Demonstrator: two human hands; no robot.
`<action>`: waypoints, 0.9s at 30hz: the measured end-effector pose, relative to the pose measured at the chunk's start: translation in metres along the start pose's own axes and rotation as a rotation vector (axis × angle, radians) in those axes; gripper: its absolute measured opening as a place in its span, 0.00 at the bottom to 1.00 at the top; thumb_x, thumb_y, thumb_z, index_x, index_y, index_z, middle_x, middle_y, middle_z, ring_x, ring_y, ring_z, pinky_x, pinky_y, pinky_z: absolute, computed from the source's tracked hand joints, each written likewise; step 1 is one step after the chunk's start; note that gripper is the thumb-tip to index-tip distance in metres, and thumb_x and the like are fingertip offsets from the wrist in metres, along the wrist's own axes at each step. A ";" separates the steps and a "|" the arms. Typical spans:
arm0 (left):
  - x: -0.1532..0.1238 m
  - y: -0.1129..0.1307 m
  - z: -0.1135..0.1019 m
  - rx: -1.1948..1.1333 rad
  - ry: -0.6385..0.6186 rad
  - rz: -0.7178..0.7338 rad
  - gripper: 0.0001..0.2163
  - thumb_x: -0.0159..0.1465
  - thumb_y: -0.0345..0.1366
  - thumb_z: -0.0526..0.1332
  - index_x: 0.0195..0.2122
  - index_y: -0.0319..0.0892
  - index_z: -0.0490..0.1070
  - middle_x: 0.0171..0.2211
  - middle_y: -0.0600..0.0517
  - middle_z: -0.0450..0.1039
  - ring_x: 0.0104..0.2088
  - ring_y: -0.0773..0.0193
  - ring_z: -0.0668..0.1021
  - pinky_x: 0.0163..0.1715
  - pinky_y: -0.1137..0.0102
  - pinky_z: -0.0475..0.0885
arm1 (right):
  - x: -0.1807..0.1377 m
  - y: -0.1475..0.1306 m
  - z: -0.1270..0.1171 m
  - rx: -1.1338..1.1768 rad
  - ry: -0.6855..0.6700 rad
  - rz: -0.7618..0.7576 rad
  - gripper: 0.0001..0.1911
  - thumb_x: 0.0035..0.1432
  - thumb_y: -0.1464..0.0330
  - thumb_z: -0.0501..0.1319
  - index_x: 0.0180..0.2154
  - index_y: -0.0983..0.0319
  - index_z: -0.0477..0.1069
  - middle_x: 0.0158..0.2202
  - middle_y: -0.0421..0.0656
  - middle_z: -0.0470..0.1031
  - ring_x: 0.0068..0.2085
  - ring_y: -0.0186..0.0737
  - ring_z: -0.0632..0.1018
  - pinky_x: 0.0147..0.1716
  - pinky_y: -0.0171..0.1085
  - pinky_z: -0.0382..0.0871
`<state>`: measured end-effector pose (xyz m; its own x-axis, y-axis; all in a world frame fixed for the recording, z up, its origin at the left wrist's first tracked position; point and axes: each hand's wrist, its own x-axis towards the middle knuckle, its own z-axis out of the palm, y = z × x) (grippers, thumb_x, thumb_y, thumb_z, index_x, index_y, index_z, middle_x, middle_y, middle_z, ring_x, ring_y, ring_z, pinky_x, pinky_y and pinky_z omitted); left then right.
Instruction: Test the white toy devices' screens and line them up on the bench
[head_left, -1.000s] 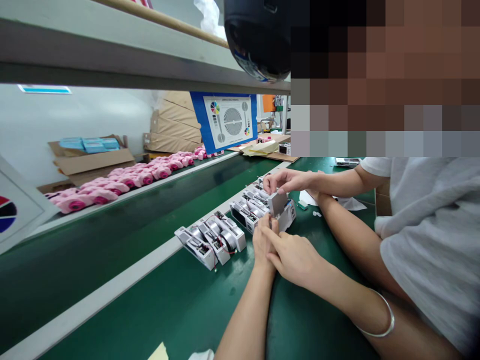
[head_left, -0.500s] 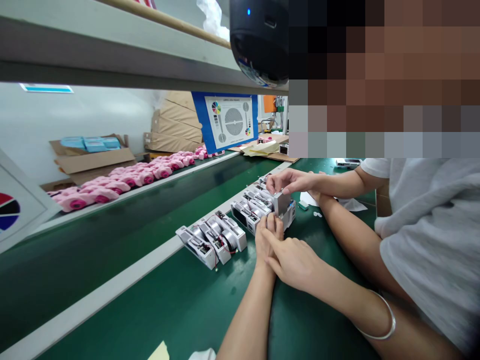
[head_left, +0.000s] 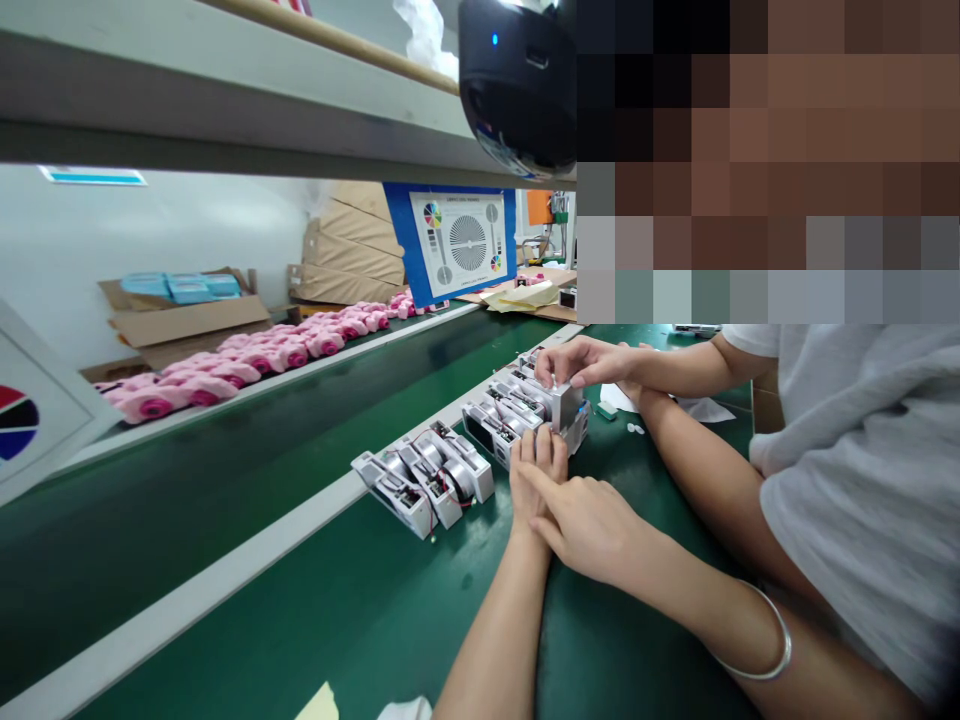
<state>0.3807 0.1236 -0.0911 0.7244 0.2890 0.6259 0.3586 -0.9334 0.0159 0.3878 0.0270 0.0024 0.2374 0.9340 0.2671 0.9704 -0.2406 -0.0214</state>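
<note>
- Paper scrap (head_left: pixel 321 704) lies at the near edge of the green bench top (head_left: pixel 420 620), well apart from both hands.
- Right hand (head_left: pixel 592 522), with a silver bangle (head_left: pixel 759 640) on its wrist, rests loose on the bench. Its fingers lie against the back of the left hand and it grasps nothing.
- Left hand (head_left: pixel 534 468) sits just beyond, fingers curled up against the near side of the end unit (head_left: pixel 568 408). Whether they pinch it or only brace it, I cannot tell.
- End unit, a grey boxy piece, stands on the bench right of the scene's middle, at the right end of a row of like units (head_left: pixel 504 412).
- Co-worker's hand (head_left: pixel 581 362) reaches in from the far right, fingertips pressed on that unit's top.
- Step in hand, as I judge it: the unit is being steadied from two sides. Any next move calls for a sure hold by the left fingers and for care not to nudge the neighbours.
- Three more units (head_left: pixel 424 478), trailing thin red wires, lie to the left beside the pale rail (head_left: pixel 225 568).
- Conveyor belt (head_left: pixel 225 480) runs beyond the rail. Pink pieces (head_left: pixel 247 362) line its far side, and a test chart (head_left: pixel 465 240) stands farther back.
</note>
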 end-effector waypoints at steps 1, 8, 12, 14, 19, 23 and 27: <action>0.000 0.000 -0.002 0.012 0.003 -0.001 0.21 0.56 0.25 0.49 0.52 0.38 0.63 0.55 0.41 0.60 0.55 0.48 0.63 0.52 0.49 0.62 | 0.000 0.000 0.001 -0.005 0.017 -0.008 0.28 0.46 0.68 0.60 0.52 0.65 0.64 0.25 0.48 0.75 0.20 0.52 0.76 0.12 0.33 0.43; 0.001 -0.001 -0.006 0.044 0.027 0.015 0.19 0.58 0.26 0.50 0.51 0.39 0.63 0.54 0.42 0.62 0.54 0.48 0.64 0.51 0.51 0.62 | -0.001 -0.002 -0.002 0.000 -0.070 0.029 0.29 0.49 0.67 0.59 0.54 0.63 0.61 0.29 0.49 0.76 0.24 0.53 0.78 0.13 0.33 0.52; 0.001 -0.002 -0.006 0.038 0.052 0.033 0.18 0.58 0.27 0.50 0.50 0.38 0.63 0.54 0.41 0.62 0.53 0.48 0.65 0.50 0.52 0.63 | -0.001 -0.004 -0.008 0.030 -0.185 0.082 0.30 0.52 0.67 0.56 0.57 0.61 0.55 0.34 0.51 0.75 0.30 0.56 0.78 0.20 0.39 0.64; 0.001 -0.002 -0.006 0.034 0.066 0.040 0.18 0.58 0.26 0.49 0.49 0.36 0.63 0.53 0.39 0.63 0.53 0.47 0.66 0.49 0.51 0.63 | 0.000 -0.004 -0.011 0.049 -0.230 0.101 0.29 0.54 0.67 0.54 0.58 0.60 0.53 0.37 0.51 0.75 0.33 0.56 0.78 0.25 0.42 0.68; 0.000 -0.003 -0.006 0.019 0.100 0.039 0.18 0.57 0.24 0.48 0.49 0.36 0.63 0.52 0.39 0.63 0.52 0.46 0.66 0.48 0.50 0.63 | 0.000 -0.008 -0.019 0.079 -0.308 0.128 0.29 0.55 0.67 0.51 0.59 0.58 0.49 0.41 0.52 0.73 0.37 0.54 0.77 0.31 0.45 0.69; 0.000 -0.007 -0.003 0.004 0.119 0.049 0.18 0.57 0.25 0.48 0.49 0.36 0.62 0.52 0.40 0.64 0.51 0.45 0.66 0.48 0.49 0.63 | 0.002 -0.012 -0.022 0.072 -0.343 0.152 0.30 0.55 0.67 0.51 0.59 0.57 0.47 0.41 0.52 0.74 0.38 0.52 0.77 0.33 0.43 0.69; 0.000 -0.011 0.001 -0.001 0.146 0.071 0.18 0.56 0.25 0.48 0.48 0.34 0.62 0.50 0.38 0.64 0.50 0.44 0.67 0.47 0.49 0.64 | 0.004 -0.013 -0.018 0.075 -0.328 0.150 0.30 0.55 0.67 0.52 0.59 0.58 0.48 0.40 0.52 0.74 0.38 0.52 0.77 0.33 0.44 0.68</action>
<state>0.3776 0.1340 -0.0921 0.6544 0.1887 0.7322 0.3091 -0.9505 -0.0314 0.3754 0.0289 0.0216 0.3673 0.9277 -0.0669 0.9213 -0.3727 -0.1110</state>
